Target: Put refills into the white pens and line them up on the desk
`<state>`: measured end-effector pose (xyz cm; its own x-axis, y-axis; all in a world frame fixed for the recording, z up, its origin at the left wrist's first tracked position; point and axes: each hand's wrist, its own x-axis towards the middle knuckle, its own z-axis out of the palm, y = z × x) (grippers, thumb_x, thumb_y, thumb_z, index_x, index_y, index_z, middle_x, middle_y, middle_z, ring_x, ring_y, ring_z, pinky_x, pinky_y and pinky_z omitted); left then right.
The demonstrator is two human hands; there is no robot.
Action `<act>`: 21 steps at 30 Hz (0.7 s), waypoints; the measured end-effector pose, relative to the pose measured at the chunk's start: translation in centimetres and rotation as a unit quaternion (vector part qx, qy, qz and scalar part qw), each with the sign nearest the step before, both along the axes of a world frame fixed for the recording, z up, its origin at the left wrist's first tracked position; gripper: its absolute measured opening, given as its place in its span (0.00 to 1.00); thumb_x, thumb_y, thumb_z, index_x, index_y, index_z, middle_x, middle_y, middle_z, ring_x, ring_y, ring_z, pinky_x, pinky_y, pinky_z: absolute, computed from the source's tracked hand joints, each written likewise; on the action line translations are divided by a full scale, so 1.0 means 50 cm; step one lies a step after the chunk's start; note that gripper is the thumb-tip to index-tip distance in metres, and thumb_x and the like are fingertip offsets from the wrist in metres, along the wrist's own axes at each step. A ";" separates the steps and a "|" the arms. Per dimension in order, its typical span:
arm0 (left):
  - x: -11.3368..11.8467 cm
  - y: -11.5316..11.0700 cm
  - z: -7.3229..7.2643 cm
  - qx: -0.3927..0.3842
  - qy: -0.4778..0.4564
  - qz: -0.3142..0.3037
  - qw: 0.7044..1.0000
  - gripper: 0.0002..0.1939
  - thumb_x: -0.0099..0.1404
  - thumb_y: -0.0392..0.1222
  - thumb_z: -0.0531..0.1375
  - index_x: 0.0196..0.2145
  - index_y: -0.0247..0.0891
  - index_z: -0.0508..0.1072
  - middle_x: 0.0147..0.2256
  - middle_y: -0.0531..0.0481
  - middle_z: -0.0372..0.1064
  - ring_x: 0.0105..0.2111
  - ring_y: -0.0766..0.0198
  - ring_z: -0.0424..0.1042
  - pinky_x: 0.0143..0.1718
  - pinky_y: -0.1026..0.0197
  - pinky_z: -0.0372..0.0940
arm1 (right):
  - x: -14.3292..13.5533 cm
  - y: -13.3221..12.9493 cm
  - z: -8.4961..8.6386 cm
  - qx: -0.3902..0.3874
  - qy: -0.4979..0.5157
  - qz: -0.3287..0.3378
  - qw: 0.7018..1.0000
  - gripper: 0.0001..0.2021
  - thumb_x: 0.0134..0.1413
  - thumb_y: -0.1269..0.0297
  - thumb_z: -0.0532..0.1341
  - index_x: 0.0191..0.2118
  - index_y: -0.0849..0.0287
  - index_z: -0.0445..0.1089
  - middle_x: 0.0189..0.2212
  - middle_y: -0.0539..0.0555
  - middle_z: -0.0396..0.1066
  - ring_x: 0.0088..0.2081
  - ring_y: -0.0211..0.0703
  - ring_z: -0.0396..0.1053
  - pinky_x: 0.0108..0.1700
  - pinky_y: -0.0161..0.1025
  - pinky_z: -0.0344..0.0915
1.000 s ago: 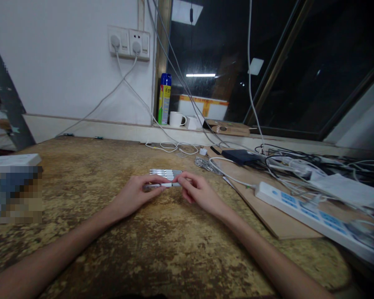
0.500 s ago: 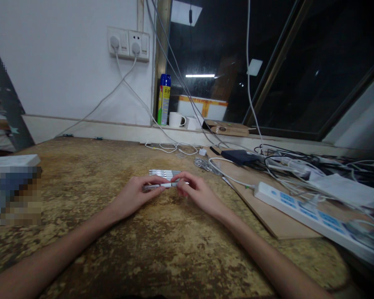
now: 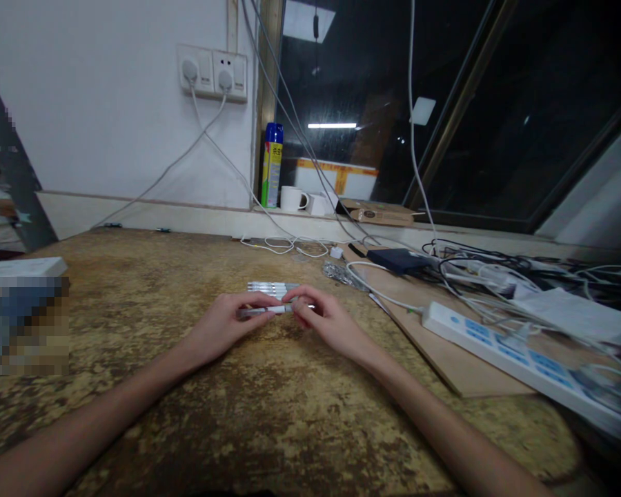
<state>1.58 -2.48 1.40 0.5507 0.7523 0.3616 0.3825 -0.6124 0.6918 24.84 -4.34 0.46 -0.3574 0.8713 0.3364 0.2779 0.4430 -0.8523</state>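
Observation:
A slim white pen lies level between my hands, a little above or at the worn tabletop. Its left part is pinched between the thumb and fingers of my left hand. At the pen's right end, my right hand closes its thumb and fingertips around the grey part. Some of the pen is covered by the fingers. Just behind it, several similar white and grey pens lie side by side on the table, partly hidden by my hands.
A white power strip and brown board lie at the right, with tangled cables behind. Small metallic-looking pieces lie beyond my right hand. A spray can and white mug stand on the sill.
The fingers of my right hand have shifted slightly at the pen's right end. My left hand keeps its pinch, and the row of pens stays put.

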 end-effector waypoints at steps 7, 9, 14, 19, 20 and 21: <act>0.006 -0.003 0.000 0.005 -0.006 -0.003 1.000 0.15 0.70 0.50 0.59 0.48 0.43 0.80 0.48 0.49 0.80 0.49 0.54 0.76 0.54 0.53 0.65 | 0.001 -0.001 -0.002 -0.004 -0.006 -0.009 1.000 0.14 0.67 0.52 0.55 0.46 0.55 0.72 0.25 0.47 0.63 0.26 0.39 0.59 0.30 0.36 0.53; 0.006 -0.005 0.004 -0.002 -0.007 -0.003 1.000 0.15 0.70 0.50 0.59 0.48 0.43 0.80 0.48 0.49 0.80 0.48 0.54 0.76 0.54 0.53 0.66 | 0.001 -0.001 -0.001 0.016 -0.012 -0.014 1.000 0.14 0.67 0.52 0.56 0.46 0.54 0.72 0.28 0.49 0.65 0.29 0.40 0.60 0.31 0.36 0.55; -0.003 -0.010 0.016 -0.001 -0.001 -0.006 1.000 0.15 0.69 0.49 0.61 0.47 0.43 0.81 0.46 0.48 0.81 0.46 0.54 0.77 0.51 0.55 0.67 | 0.000 -0.008 0.006 0.016 -0.011 0.012 1.000 0.14 0.67 0.51 0.56 0.47 0.53 0.72 0.29 0.49 0.64 0.31 0.41 0.59 0.32 0.37 0.54; 0.001 -0.017 0.022 -0.017 -0.011 -0.003 1.000 0.15 0.68 0.51 0.61 0.47 0.43 0.81 0.45 0.47 0.81 0.43 0.54 0.78 0.47 0.55 0.69 | 0.003 -0.004 0.013 -0.023 0.027 0.021 0.999 0.14 0.66 0.51 0.57 0.47 0.53 0.71 0.25 0.47 0.59 0.28 0.40 0.57 0.31 0.37 0.53; 0.006 -0.019 0.023 -0.039 -0.018 -0.004 0.999 0.17 0.68 0.51 0.61 0.49 0.43 0.80 0.43 0.46 0.81 0.41 0.55 0.78 0.45 0.55 0.70 | 0.004 -0.002 0.014 -0.027 0.036 0.022 0.999 0.14 0.66 0.51 0.56 0.47 0.53 0.71 0.24 0.47 0.58 0.27 0.40 0.56 0.31 0.37 0.53; 0.010 -0.020 0.024 -0.061 -0.029 -0.005 0.998 0.18 0.68 0.51 0.61 0.50 0.41 0.79 0.42 0.46 0.81 0.39 0.56 0.78 0.43 0.56 0.70 | 0.006 0.001 0.015 -0.029 0.045 0.024 0.998 0.14 0.66 0.51 0.56 0.47 0.54 0.71 0.23 0.47 0.59 0.27 0.40 0.56 0.31 0.37 0.53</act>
<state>2.08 -3.49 2.58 0.5392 0.7876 0.2982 0.3348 -0.5254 0.7822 25.14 -4.29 1.22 -0.3697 0.8728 0.3186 0.1785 0.4032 -0.8975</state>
